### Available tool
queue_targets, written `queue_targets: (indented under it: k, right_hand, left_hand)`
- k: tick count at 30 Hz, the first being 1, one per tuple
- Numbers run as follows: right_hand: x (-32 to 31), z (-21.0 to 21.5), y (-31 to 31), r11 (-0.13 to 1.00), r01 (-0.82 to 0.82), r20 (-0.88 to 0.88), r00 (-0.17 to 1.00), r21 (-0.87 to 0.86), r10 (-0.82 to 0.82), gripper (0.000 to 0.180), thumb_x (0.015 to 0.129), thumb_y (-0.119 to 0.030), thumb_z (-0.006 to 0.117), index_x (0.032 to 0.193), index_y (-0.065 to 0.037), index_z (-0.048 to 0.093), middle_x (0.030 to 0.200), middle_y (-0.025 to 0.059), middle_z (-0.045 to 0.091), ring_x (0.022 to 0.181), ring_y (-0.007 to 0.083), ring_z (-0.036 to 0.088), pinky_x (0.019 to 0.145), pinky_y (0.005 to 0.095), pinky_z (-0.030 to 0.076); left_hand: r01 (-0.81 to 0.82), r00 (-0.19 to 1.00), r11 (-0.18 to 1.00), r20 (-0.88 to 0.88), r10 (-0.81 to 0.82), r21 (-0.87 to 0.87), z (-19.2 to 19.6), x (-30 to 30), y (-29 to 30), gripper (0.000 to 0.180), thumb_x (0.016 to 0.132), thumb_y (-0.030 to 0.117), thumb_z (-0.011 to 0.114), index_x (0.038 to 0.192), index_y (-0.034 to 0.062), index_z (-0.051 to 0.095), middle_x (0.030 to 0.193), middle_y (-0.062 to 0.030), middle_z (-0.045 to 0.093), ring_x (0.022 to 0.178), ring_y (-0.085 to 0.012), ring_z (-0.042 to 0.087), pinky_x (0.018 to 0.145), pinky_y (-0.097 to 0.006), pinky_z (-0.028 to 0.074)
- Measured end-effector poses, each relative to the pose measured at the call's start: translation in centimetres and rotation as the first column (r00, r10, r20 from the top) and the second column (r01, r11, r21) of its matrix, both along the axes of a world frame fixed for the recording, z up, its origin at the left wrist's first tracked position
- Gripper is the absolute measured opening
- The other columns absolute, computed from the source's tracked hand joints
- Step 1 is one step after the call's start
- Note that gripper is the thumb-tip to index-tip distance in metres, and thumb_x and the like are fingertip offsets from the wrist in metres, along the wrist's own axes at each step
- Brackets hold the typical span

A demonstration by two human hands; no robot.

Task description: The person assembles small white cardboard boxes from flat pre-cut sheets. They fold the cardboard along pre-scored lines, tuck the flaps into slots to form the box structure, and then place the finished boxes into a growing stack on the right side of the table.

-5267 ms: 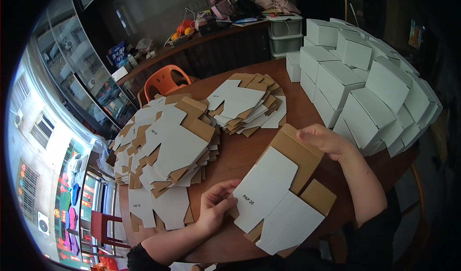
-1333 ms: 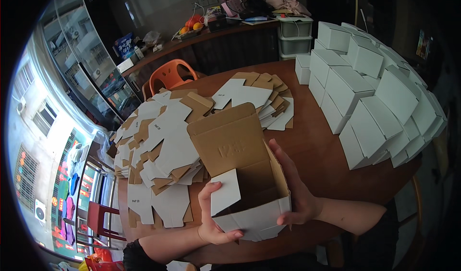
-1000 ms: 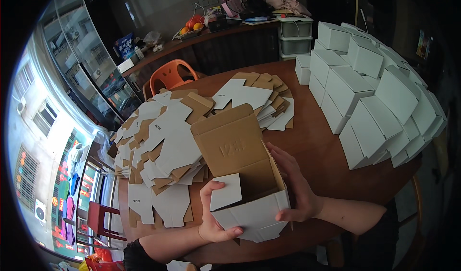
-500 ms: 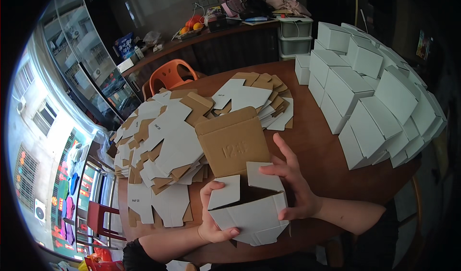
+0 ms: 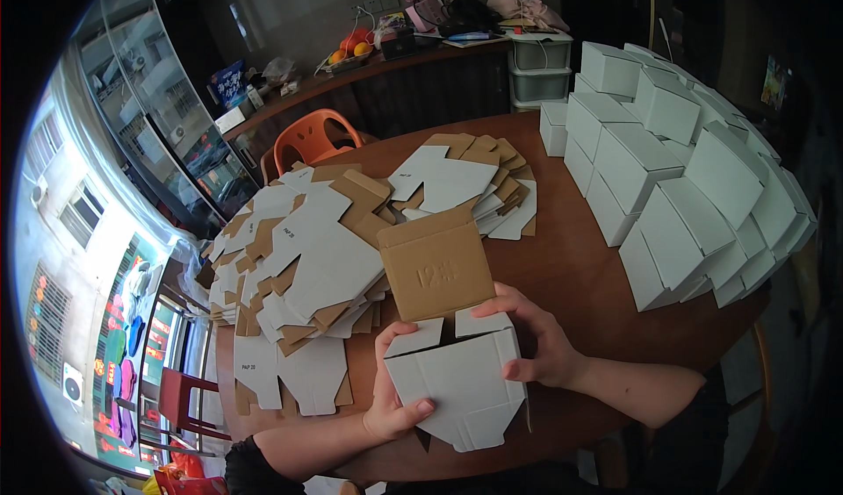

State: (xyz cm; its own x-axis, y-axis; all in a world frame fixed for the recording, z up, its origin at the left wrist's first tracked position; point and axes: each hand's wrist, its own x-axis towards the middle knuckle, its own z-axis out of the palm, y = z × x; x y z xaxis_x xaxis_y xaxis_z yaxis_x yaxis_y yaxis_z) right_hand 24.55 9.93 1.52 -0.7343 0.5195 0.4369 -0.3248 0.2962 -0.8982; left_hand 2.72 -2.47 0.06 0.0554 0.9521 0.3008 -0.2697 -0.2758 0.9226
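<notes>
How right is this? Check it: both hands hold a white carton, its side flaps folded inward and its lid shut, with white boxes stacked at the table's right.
The lid is not shut: the head view shows it standing open, brown inside exposed. The rest holds: left hand and right hand on the white carton, side flaps folded inward, white boxes stacked at right.

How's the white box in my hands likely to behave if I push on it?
The held box is probably light for its size: its walls look like thin cardboard. Its raised brown lid likely swings easily, joined along a crease. The top flaps may give inward, with a gap between them.
</notes>
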Motion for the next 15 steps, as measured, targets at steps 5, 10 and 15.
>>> queue_targets:
  k: [5,10,15]
  right_hand:
    - [-0.12,0.35,-0.18,0.999,0.026,-0.001,1.0,0.02,-0.026,0.064,0.08,-0.039,0.08,0.132,-0.012,0.054,0.137,0.0146,0.042,0.128,0.0276,0.045,0.107,0.042,0.037]
    - [0.15,0.37,0.0,0.996,0.048,0.106,0.994,-0.072,-0.04,0.061,0.081,-0.037,0.079,0.131,-0.012,0.055,0.132,0.0126,0.043,0.123,0.0245,0.05,0.104,0.0391,0.041]
    - [0.07,0.39,-0.02,0.989,-0.007,0.123,0.992,-0.151,0.026,0.061,0.086,-0.038,0.073,0.135,-0.009,0.051,0.13,0.0111,0.043,0.12,0.0236,0.051,0.103,0.0382,0.041]
  left_hand:
    - [0.006,1.0,0.999,-0.031,-0.004,0.051,-0.32,-0.08,-0.11,0.096,0.077,0.029,0.077,0.146,0.0092,0.013,0.136,-0.0151,0.038,0.131,-0.0265,0.04,0.108,-0.045,0.034]
    - [0.037,0.999,0.999,0.007,-0.037,-0.037,0.13,0.01,0.02,0.094,0.078,0.032,0.075,0.146,0.0087,0.013,0.137,-0.0151,0.038,0.131,-0.0262,0.04,0.109,-0.045,0.033]
    - [0.012,1.0,0.997,-0.013,-0.013,-0.08,-0.51,-0.28,0.4,0.088,0.082,0.043,0.067,0.144,0.0075,0.015,0.137,-0.0144,0.038,0.128,-0.0249,0.041,0.108,-0.042,0.033]
